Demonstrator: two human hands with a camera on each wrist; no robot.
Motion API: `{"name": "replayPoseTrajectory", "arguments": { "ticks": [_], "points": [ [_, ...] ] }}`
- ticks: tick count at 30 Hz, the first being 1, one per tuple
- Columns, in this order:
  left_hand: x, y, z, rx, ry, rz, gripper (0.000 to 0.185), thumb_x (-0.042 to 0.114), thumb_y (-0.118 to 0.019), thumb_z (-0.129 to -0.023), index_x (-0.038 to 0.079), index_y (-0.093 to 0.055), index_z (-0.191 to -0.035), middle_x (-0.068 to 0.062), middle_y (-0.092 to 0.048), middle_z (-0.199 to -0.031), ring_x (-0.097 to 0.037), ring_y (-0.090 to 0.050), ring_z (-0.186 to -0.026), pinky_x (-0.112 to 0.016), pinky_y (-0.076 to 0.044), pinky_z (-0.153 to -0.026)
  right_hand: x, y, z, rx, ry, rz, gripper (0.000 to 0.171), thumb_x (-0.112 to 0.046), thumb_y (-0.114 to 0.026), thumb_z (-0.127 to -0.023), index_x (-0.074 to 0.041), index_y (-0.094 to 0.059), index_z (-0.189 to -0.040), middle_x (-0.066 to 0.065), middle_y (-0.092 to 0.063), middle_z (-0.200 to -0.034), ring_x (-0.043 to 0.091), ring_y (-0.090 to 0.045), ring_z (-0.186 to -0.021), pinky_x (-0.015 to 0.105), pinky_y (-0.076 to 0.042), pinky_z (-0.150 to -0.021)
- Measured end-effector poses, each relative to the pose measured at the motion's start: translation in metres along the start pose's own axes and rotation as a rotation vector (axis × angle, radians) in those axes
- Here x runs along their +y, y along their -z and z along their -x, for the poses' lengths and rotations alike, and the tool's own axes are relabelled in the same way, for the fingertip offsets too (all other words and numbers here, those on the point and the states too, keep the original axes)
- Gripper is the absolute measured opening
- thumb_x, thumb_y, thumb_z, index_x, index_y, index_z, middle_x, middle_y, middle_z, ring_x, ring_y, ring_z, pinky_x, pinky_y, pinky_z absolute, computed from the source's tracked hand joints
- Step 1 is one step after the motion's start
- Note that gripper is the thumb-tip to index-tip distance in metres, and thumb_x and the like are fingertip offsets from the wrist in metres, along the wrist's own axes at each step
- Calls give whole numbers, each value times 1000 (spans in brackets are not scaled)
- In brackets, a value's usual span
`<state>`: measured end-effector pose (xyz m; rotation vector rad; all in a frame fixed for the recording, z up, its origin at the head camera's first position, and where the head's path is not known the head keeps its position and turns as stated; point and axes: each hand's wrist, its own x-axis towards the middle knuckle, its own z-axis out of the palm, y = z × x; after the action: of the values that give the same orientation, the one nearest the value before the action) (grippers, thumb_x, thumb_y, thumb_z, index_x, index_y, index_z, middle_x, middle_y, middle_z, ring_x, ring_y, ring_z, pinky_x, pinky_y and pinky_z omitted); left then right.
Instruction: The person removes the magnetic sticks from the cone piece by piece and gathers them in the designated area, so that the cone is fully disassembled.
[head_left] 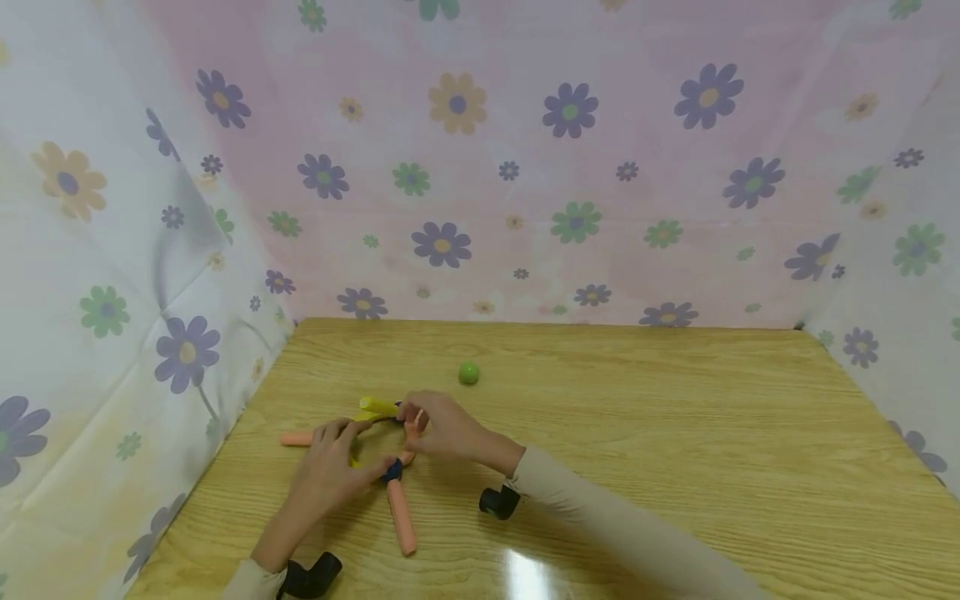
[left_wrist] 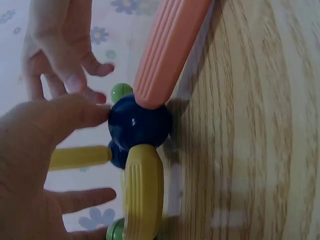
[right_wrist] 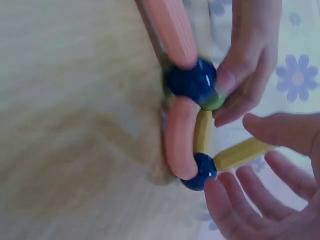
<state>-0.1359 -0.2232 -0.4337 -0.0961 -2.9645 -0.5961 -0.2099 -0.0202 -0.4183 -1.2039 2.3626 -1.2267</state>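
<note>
The table (head_left: 675,433) bears my work: a small ring (head_left: 408,455) of curved pieces and balls with straight sticks reaching outward, lying left of centre. My left hand (head_left: 327,471) is spread wide, thumb against the near blue ball (left_wrist: 140,121). My right hand (head_left: 442,423) holds nothing that I can see, fingers loosely bent beside the far blue ball (right_wrist: 198,172), thumb apart.

Of the straight sticks, the near pink stick (head_left: 402,518) and the yellow stick (right_wrist: 240,154) are fixed to blue balls; whether the left pink stick (head_left: 297,438) is joined I can't tell, my hand hiding its end. The pink curve (right_wrist: 180,137) bridges both blue balls. I'd judge the build nearly whole. Smallest, the loose green ball (head_left: 468,372) sits apart behind, the one piece plainly unused.
</note>
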Motion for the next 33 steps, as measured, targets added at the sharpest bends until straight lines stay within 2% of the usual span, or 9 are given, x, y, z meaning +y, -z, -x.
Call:
{"name": "replayPoseTrajectory", "arguments": {
  "ticks": [3,6,11,17,22,28,30,33],
  "points": [
    [-4,-1,-1,-37,-57,33,73,59,-65,-80,6,-55,-129,-23,-46,-129,-43,-39,-120,-61,-40,-89,0,2,-13,52,-44,31,37,-11,-73,-83,-5,-56,-115,11,-57,-108,25,-59,-93,22,-48,-72],
    [-7,-2,-1,-48,-110,55,69,54,-68,-80,8,-55,-129,-21,-46,-129,-42,-39,-120,-62,-39,-89,-3,2,-23,60,-52,62,43,-19,-76,-81,-8,-56,-117,8,-58,-110,24,-57,-98,23,-48,-77],
    [-12,1,-2,-88,-160,88,67,49,-69,-81,6,-53,-130,-22,-42,-132,-41,-36,-123,-62,-38,-90,-11,-1,-34,61,27,69,30,-17,-76,-82,-13,-60,-107,0,-61,-104,15,-57,-95,20,-47,-75],
    [-13,9,-5,-150,-191,72,69,43,-71,-80,5,-49,-133,-24,-37,-137,-43,-33,-126,-62,-38,-91,-14,0,-40,62,96,32,20,-8,-70,-85,-13,-59,-101,0,-61,-94,10,-57,-87,17,-47,-67],
    [-15,8,-8,-143,-265,44,65,37,-75,-76,13,-51,-131,-21,-41,-133,-42,-36,-124,-62,-36,-92,-13,7,-33,46,102,-7,21,-2,-66,-83,-12,-58,-100,-2,-59,-94,11,-58,-84,18,-49,-64],
    [-11,9,-13,-182,-313,51,63,15,-72,-67,13,-54,-127,-19,-42,-132,-42,-36,-123,-64,-34,-93,-9,17,-19,46,98,-6,17,2,-64,-81,-7,-58,-93,-2,-56,-90,10,-56,-81,18,-50,-64],
    [-9,10,-13,-200,-325,71,58,14,-71,-70,14,-55,-126,-18,-42,-134,-42,-35,-124,-64,-34,-93,-6,20,-14,46,97,-6,17,5,-64,-80,-5,-58,-92,-1,-56,-89,11,-55,-81,19,-50,-63],
    [-6,8,-14,-202,-361,65,49,24,-71,-79,17,-57,-125,-16,-43,-136,-41,-36,-124,-63,-35,-93,-3,24,-6,46,103,-1,16,7,-65,-79,-2,-59,-91,3,-57,-89,13,-54,-80,20,-50,-62]
  ]
}}
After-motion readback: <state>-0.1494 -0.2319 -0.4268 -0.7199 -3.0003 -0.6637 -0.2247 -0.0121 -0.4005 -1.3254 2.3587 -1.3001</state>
